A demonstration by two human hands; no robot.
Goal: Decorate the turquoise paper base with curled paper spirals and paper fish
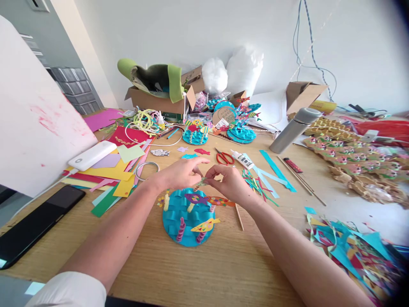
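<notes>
Above the far edge of a round blue paper base (179, 226), my left hand (180, 174) and my right hand (230, 182) meet, fingertips close together. Between them is a small pale green paper piece (202, 182), mostly hidden by the fingers; both hands pinch it. Folded blue strips cover the base, and pleated paper posts stand on it, among them a pink post (181, 229) and a cream post (166, 202). A yellow paper fish (205, 225), a purple paper fish (196, 199) and an orange spotted paper fish (222, 201) sit on or over the posts.
Beyond my hands lie red-handled scissors (225, 157) and a white glue bottle (243, 160). Coloured paper sheets (118, 175) and a black phone (41, 226) are at the left. A grey flask (294, 130), wooden sticks (300, 181) and paper scraps (354, 251) are at the right.
</notes>
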